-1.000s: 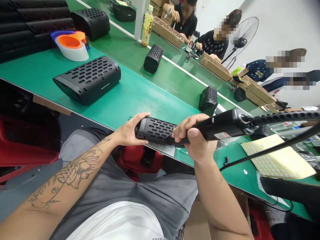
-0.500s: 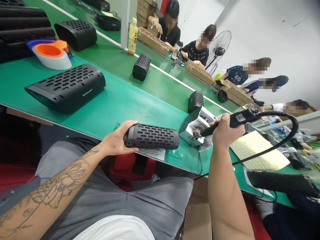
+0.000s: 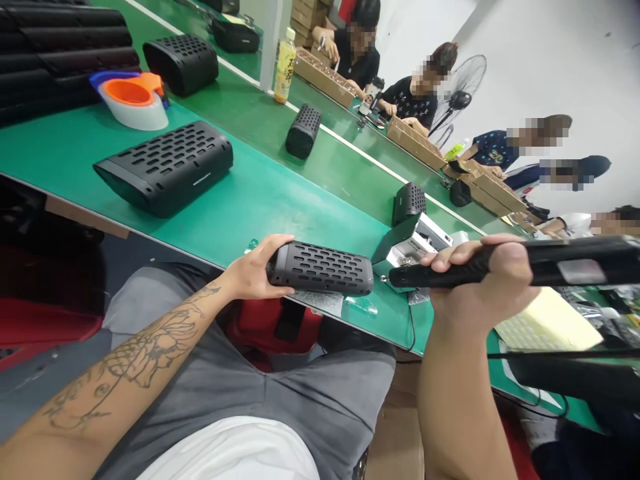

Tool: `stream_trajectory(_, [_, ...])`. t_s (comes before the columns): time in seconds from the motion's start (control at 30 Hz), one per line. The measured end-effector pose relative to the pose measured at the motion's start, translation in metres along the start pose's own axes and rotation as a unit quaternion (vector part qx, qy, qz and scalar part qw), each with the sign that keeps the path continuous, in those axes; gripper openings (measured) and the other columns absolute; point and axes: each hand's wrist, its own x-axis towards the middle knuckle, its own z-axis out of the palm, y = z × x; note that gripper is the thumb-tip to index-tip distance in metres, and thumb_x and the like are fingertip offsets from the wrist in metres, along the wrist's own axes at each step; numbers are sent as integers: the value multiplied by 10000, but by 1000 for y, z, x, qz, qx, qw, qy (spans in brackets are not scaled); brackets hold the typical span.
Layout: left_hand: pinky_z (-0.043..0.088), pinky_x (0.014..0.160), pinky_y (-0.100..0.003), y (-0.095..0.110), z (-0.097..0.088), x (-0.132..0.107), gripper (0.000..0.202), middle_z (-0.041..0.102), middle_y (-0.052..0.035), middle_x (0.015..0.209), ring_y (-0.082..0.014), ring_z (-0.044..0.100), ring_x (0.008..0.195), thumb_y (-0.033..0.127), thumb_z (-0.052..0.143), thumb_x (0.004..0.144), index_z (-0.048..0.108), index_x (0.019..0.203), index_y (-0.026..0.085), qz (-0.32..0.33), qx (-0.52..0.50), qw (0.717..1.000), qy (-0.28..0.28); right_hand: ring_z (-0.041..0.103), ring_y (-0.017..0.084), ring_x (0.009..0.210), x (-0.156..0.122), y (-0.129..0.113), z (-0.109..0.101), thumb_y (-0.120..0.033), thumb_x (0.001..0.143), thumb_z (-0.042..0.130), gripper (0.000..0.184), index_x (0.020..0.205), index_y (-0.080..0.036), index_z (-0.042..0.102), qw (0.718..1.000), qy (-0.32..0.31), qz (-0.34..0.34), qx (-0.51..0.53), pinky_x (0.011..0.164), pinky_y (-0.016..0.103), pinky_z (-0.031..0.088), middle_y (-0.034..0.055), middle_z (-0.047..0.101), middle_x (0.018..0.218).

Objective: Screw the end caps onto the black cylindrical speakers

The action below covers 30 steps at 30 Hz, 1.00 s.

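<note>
My left hand (image 3: 253, 270) grips the left end of a black perforated speaker housing (image 3: 323, 268), held level over the near edge of the green bench (image 3: 260, 200). My right hand (image 3: 480, 277) is wrapped round a long black electric screwdriver (image 3: 525, 263) with a cable. The driver lies nearly level, its tip pointing left and ending just short of the housing's right end. Behind that gap stands a small grey metal box (image 3: 407, 247).
A larger black perforated speaker shell (image 3: 167, 167) lies on the bench at left, an orange-and-white tape dispenser (image 3: 133, 100) behind it. More small housings (image 3: 303, 130) sit on the belt. A yellow sheet (image 3: 547, 323) lies right. Several people work at the far side.
My right hand lifted the screwdriver off the housing, swung it out to the right by the grey box, then brought its tip back close to the housing's right end. My left hand kept hold.
</note>
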Motion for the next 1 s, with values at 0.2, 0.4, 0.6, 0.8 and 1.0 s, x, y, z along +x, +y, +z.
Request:
stream_trajectory(0.2, [585, 1433, -584, 4, 3, 2, 1188, 611, -196, 1844, -449, 652, 1704, 535, 1077, 861, 491, 1863, 282, 5, -32, 999, -5, 634, 173, 436, -49, -18, 78, -536, 965, 960, 307, 976, -294, 772, 978, -161, 39, 127, 486, 354, 625, -83, 675, 641])
stream_trajectory(0.4, [651, 1353, -601, 6, 7, 3, 1225, 625, -201, 1827, -449, 713, 1631, 474, 1117, 825, 494, 1866, 305, 8, -56, 998, 4, 610, 186, 428, -75, 8, 117, -597, 1040, 945, 326, 992, -339, 752, 970, -222, -12, 101, 472, 376, 587, -76, 666, 645])
stream_trajectory(0.6, [674, 1326, -582, 6, 10, 3, 1224, 623, -184, 1833, -444, 723, 1623, 464, 1113, 823, 493, 1868, 329, 17, -68, 997, 14, 586, 188, 424, -78, 14, 120, -572, 1048, 940, 294, 987, -348, 759, 969, -228, -9, 93, 450, 385, 581, -66, 674, 653])
stream_trajectory(0.8, [697, 1289, -555, 6, 10, 2, 1179, 613, -193, 1839, -441, 740, 1607, 522, 1089, 866, 493, 1861, 313, 28, -70, 997, 14, 566, 175, 424, -82, 12, 122, -576, 1016, 958, 315, 963, -340, 755, 971, -217, 6, 98, 456, 374, 583, -62, 673, 645])
stream_trajectory(1.0, [699, 1286, -545, 6, 10, 2, 1212, 629, -177, 1828, -439, 743, 1600, 521, 1111, 836, 499, 1864, 327, 19, -70, 997, 14, 552, 176, 425, -82, 17, 122, -574, 1031, 948, 365, 927, -338, 689, 964, -249, 18, 94, 464, 375, 582, -70, 644, 634])
